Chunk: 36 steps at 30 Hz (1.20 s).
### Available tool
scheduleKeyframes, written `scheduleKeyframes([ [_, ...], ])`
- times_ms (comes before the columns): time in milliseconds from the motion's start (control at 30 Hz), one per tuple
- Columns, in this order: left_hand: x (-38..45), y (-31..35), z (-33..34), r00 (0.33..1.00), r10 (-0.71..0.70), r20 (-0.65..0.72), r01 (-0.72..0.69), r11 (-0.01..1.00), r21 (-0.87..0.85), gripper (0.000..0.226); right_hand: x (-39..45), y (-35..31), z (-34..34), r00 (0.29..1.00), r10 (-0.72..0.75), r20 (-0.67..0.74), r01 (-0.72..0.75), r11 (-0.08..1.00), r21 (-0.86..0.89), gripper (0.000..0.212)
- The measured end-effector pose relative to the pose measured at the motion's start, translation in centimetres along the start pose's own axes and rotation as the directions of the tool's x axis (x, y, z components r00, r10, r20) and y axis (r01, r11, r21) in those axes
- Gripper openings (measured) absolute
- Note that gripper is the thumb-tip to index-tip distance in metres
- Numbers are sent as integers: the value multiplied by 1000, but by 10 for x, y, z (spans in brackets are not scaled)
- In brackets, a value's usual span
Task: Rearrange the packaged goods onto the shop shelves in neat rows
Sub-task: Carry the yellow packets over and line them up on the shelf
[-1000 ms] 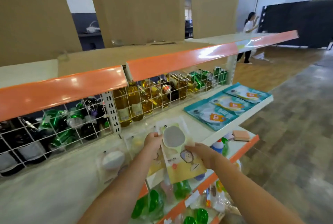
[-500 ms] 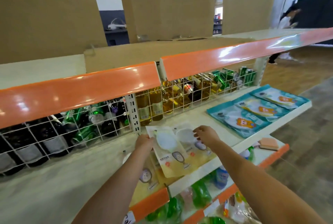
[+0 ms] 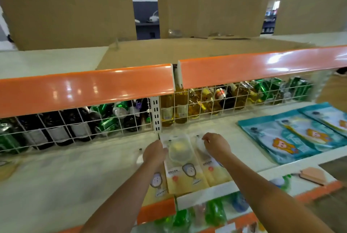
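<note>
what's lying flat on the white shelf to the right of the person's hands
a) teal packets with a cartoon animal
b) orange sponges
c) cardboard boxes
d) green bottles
a: a row of teal packets with an orange cartoon animal lies flat on the white shelf, to the right of the right hand.

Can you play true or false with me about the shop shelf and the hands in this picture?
1. Both hands are on yellow packets lying on the white shelf. True: left hand, right hand, yellow packets.
2. The blue packets are left of the hands. False: they lie to the right.
3. Bottles stand behind a white wire grid. True.
4. The strip on the upper shelf edge is green. False: the strip is orange.
5. Cardboard boxes sit on top. True.
</note>
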<state>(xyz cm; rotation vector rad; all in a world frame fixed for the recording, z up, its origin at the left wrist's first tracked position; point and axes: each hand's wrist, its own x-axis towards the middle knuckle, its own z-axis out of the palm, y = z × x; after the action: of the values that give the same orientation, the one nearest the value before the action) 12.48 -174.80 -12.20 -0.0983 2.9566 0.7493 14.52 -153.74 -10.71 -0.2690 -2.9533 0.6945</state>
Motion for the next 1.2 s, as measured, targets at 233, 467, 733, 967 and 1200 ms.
scheduleKeyframes([
  [233,-1,1,5,999,49,-12,-43,954,297,39,7,4,7,995,-94,28,96,993,-69,35],
  [467,-6,1,-5,997,55,-59,-24,902,431,44,11,-5,8,984,-176,40,180,971,-156,33],
  [733,-33,-24,-20,997,13,-71,20,900,435,38,1,-47,24,912,-389,134,408,896,-178,34],
  [967,-69,-69,-52,971,-136,-195,205,893,400,39,-27,-129,59,799,-560,218,594,792,-144,38],
  [1200,-134,-147,-93,910,-248,-333,366,857,362,35,-88,-225,103,621,-740,259,773,633,-45,40],
])
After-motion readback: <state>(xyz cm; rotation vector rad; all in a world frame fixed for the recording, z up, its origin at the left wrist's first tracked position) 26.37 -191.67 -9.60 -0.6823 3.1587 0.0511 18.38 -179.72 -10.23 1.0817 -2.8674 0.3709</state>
